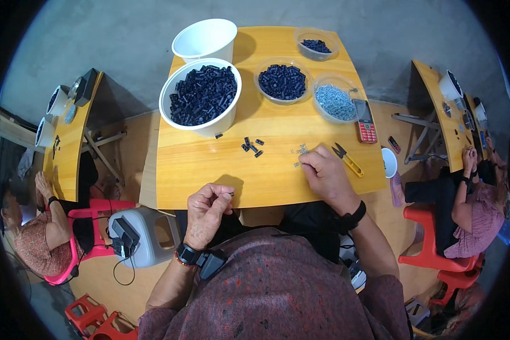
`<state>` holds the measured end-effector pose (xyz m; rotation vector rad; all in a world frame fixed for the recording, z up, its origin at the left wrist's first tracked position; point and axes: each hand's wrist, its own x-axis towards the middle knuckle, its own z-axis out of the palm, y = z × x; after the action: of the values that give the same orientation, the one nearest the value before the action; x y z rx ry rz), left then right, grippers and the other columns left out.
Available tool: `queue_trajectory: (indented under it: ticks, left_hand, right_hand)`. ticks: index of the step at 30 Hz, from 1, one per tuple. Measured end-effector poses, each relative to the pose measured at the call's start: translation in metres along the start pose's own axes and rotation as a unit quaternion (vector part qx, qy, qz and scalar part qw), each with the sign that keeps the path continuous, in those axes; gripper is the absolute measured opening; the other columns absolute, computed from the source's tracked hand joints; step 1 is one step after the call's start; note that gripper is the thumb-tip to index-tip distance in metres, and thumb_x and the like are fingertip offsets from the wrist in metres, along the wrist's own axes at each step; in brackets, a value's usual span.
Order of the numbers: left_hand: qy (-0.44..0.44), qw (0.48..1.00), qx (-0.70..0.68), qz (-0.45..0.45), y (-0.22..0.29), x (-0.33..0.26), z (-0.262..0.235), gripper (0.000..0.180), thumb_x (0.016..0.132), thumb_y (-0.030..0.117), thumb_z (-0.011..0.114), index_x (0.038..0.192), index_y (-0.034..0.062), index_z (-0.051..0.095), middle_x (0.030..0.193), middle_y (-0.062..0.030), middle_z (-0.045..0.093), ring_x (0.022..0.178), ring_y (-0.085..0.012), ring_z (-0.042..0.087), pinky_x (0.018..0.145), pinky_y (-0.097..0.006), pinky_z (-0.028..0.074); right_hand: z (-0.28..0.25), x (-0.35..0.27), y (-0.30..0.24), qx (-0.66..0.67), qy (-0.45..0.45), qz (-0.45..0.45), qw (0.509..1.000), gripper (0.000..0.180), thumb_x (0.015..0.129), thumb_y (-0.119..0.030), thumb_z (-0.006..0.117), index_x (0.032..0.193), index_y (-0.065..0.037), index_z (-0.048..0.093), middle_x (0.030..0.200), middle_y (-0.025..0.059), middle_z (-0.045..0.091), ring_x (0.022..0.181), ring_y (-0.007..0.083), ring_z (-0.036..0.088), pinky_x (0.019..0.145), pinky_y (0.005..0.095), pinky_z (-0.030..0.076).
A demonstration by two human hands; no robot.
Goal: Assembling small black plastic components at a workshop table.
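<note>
in the head view, the left hand (206,211), at the table's (187,164) near edge, has thumb and forefinger pinched narrow on a small dark piece (231,194), whose end pokes out to the right, perhaps so it stays visible and reachable. the right hand (326,171) rests farther right, fingers drawn together at a little heap of silvery bits (302,149); whether they grip one, i cannot tell. loose black pieces (253,148) lie left of that heap, near the white bucket (225,123) of similar ones, probably to spare long reaches. the clear bowl (334,119) of silvery bits sits farther off, likely as stock. snips (352,164) and a phone (366,129) lie at right, seemingly set aside.
</note>
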<state>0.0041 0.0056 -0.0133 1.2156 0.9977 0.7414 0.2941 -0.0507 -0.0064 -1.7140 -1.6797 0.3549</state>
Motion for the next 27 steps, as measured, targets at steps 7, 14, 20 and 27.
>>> queue_trajectory:
  ticks: [7, 14, 20, 27]
  left_hand:
    - [0.002, 1.0, -0.007, 0.003, 0.0, 0.0, 0.0, 0.012, 0.095, 0.011, 0.062, 0.099, -0.0003, 0.066, 0.08, -0.0019, 0.063, 0.066, -0.0085, 0.06, 0.063, -0.024, 0.053]
    - [0.001, 1.0, -0.006, -0.002, -0.001, 0.002, -0.001, 0.013, 0.096, 0.012, 0.063, 0.098, -0.0001, 0.066, 0.08, -0.0016, 0.063, 0.066, -0.0084, 0.059, 0.063, -0.024, 0.053]
    - [0.001, 1.0, -0.006, 0.004, -0.004, 0.001, -0.002, 0.011, 0.096, 0.009, 0.061, 0.101, -0.0004, 0.065, 0.081, -0.0021, 0.064, 0.068, -0.0092, 0.061, 0.065, -0.025, 0.055]
    - [-0.03, 0.978, -0.201, -0.04, 0.008, -0.006, 0.003, 0.014, 0.097, 0.009, 0.06, 0.108, -0.0002, 0.062, 0.089, -0.0077, 0.067, 0.075, -0.0144, 0.066, 0.07, -0.031, 0.059]
  right_hand:
    - [-0.002, 0.003, 0.0, -0.009, -0.029, 0.005, 1.0, 0.005, 0.087, -0.004, 0.061, 0.088, -0.001, 0.058, 0.087, 0.0187, 0.054, 0.084, 0.041, 0.058, 0.072, 0.047, 0.047]
    - [-0.003, 0.003, 0.002, -0.007, -0.029, 0.005, 1.0, 0.006, 0.086, -0.004, 0.062, 0.089, -0.002, 0.057, 0.088, 0.0176, 0.055, 0.084, 0.0406, 0.058, 0.072, 0.0473, 0.047]
    - [0.0, -0.002, 0.013, 0.038, 0.038, -0.026, 0.998, 0.006, 0.087, -0.002, 0.062, 0.092, -0.002, 0.06, 0.083, 0.0129, 0.06, 0.078, 0.0296, 0.063, 0.068, 0.0367, 0.049]
    - [0.003, -0.005, -0.038, 0.397, -0.019, 0.175, 0.901, 0.008, 0.09, -0.002, 0.066, 0.098, -0.002, 0.065, 0.086, 0.0014, 0.066, 0.074, 0.0059, 0.061, 0.063, 0.0222, 0.05]
